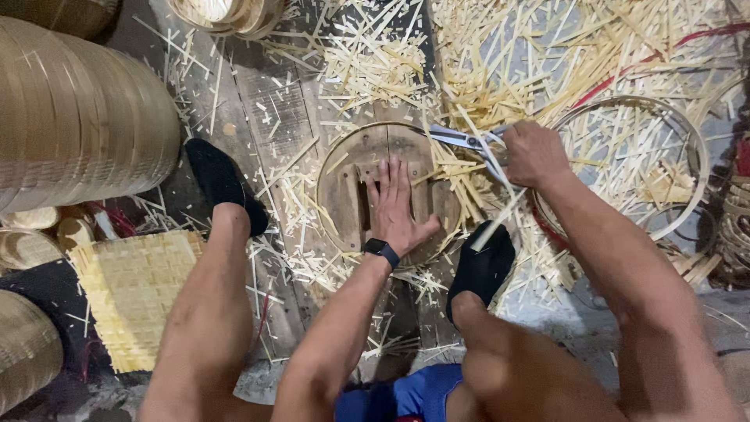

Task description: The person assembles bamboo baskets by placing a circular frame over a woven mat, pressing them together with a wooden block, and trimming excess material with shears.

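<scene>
Wooden round board [351, 168] flat on the floor between both feet, pinned under the left hand [394, 205], fingers spread open. Right hand [533, 152] clenched on scissors [462, 140], blades over the board's far edge. Bamboo strips [484, 70] scattered all around, woven mat [133, 293] lower left.

We stretch our left arm forward, left hand [394, 205] pressed flat, palm down, fingers together and pointing away from us. Our right arm reaches out further right, right hand [533, 154] curled into a closed grip. Both knees are bent outward.
</scene>
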